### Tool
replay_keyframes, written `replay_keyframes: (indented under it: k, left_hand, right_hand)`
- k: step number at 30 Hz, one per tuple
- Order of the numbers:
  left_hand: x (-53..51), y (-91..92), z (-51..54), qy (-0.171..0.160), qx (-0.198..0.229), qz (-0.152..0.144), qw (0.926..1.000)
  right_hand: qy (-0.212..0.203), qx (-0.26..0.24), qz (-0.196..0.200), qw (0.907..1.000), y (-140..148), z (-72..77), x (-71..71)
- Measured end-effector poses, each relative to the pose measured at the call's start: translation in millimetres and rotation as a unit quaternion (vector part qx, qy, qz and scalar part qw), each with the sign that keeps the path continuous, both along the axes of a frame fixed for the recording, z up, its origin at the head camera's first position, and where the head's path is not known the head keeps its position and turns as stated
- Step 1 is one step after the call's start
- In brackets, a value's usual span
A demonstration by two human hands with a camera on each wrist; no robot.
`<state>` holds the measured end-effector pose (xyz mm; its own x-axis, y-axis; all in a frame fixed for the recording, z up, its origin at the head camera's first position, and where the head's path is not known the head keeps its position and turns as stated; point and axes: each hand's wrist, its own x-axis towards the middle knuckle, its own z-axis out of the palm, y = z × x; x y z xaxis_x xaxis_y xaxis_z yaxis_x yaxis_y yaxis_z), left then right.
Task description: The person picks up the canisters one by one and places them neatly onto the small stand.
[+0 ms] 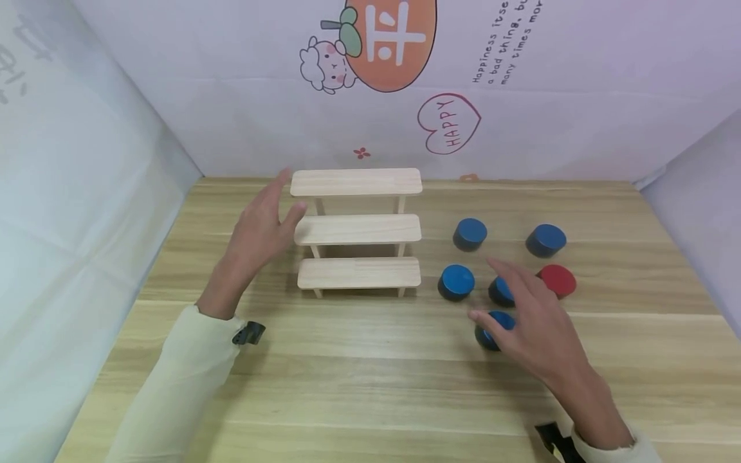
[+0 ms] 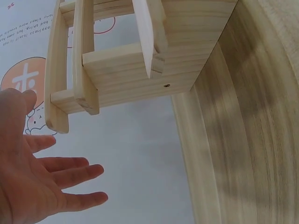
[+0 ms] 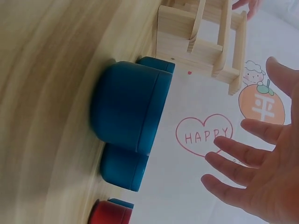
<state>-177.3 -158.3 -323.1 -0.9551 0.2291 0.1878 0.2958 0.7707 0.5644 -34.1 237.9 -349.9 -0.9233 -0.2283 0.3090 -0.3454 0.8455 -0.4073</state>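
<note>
At four o'clock, seemingly reaching for half-hidden blue canister (image 1: 485, 339) with right hand (image 1: 534, 325) spread, left hand (image 1: 259, 229) likewise at nine; next, curl round canister.

Here's the red heart (image 1: 449, 123) on the white sheet (image 1: 243, 122), with an orange fruit (image 1: 390, 48) up and left of it, a small sheep (image 1: 327, 65) farther left, dark lettering (image 1: 506, 45) to its upper right, a red flower (image 1: 361, 153) lower left, and the wooden tabletop (image 1: 359, 379) spreading below it!

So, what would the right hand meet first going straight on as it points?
Probably the rear-left blue container in the head view; the right hand looks raised, so might pass above it.
</note>
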Motion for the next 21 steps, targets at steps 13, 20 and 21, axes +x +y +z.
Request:
replay_keyframes:
  k: [13,20,21]
  left_hand:
    - [-8.4,1.2,-3.2,-0.021,0.02,0.002,0.9996]
    - [-13.0,-2.0,-3.6,-0.003,0.025,-0.008,0.9997]
    - [-14.4,-2.3,-3.7,0.001,0.024,-0.01,0.9997]
  right_hand:
    - [-0.022,-0.01,-0.011,0.9996,8.6,-6.4,6.4]
    - [-0.049,-0.03,-0.01,0.9983,15.9,-8.5,10.0]
    - [-0.051,-0.034,-0.011,0.998,17.1,-9.0,10.3]
